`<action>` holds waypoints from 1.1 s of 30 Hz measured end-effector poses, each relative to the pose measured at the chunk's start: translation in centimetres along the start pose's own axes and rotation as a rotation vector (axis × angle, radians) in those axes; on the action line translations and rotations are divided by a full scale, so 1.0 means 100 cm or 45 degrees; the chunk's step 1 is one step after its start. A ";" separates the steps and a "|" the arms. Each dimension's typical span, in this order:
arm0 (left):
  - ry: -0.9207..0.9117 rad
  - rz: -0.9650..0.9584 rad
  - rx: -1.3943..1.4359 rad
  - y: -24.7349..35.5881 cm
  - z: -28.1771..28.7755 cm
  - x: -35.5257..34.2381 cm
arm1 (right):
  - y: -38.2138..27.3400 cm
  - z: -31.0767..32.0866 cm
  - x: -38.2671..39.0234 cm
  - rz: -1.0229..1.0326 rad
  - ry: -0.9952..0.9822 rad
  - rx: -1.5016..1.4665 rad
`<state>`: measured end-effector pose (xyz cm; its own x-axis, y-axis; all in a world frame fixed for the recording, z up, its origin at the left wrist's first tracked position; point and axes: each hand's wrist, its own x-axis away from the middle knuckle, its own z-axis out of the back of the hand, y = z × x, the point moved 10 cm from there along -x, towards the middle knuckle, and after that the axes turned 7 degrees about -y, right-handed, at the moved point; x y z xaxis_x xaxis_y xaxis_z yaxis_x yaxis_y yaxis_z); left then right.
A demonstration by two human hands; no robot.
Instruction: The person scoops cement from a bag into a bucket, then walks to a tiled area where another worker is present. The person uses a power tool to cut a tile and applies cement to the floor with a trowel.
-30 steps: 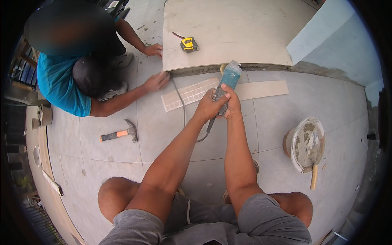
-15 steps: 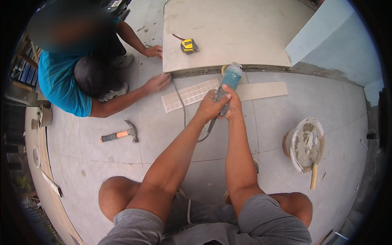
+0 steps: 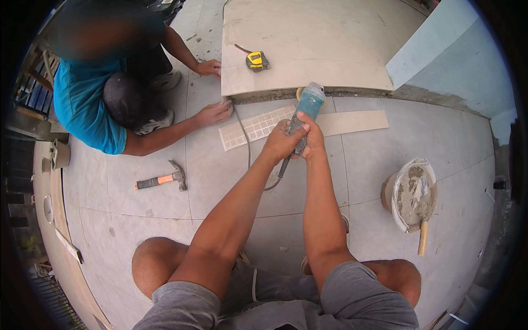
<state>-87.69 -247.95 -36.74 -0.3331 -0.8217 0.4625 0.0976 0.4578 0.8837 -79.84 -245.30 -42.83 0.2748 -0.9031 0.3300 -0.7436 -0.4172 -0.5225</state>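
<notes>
Both my hands grip a teal angle grinder with a dark, dusty handle. My left hand wraps the handle from the left, and my right hand closes round it from the right. The grinder's yellowish disc is at the front edge of the raised tiled step; whether it touches the edge I cannot tell. Under the grinder lie a tile strip with a grid-patterned back and a plain beige tile strip. A dark power cord loops from the handle across the gridded strip.
At the left, a co-worker in a teal shirt crouches with both hands by the step's corner. A yellow tape measure lies on the step. A claw hammer rests on the floor, and a bucket of mortar with a trowel stands right.
The grinder and my hands have shifted very slightly left along the step's edge. My grip is the same, and the co-worker's hands stay by the corner.
</notes>
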 end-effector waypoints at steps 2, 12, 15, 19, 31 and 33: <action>-0.004 0.001 -0.008 -0.003 0.003 -0.001 | 0.001 0.000 0.001 -0.005 0.007 -0.001; -0.003 0.014 -0.002 -0.004 0.007 0.002 | 0.005 -0.007 0.000 0.001 0.010 -0.010; 0.048 0.004 -0.065 -0.010 0.016 0.001 | 0.008 -0.010 0.000 0.009 0.014 0.005; 0.051 -0.003 -0.071 -0.011 0.018 0.003 | 0.012 -0.009 0.001 -0.009 0.021 0.015; 0.037 0.007 -0.005 -0.001 0.016 0.015 | 0.015 -0.008 -0.003 -0.010 0.028 -0.010; 0.073 -0.006 -0.006 -0.003 0.022 0.016 | 0.021 -0.009 -0.007 -0.017 -0.002 -0.015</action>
<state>-90.28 -248.66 -36.41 -0.2794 -0.8419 0.4617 0.1009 0.4525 0.8861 -82.12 -245.45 -43.40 0.2856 -0.8976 0.3357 -0.7469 -0.4280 -0.5089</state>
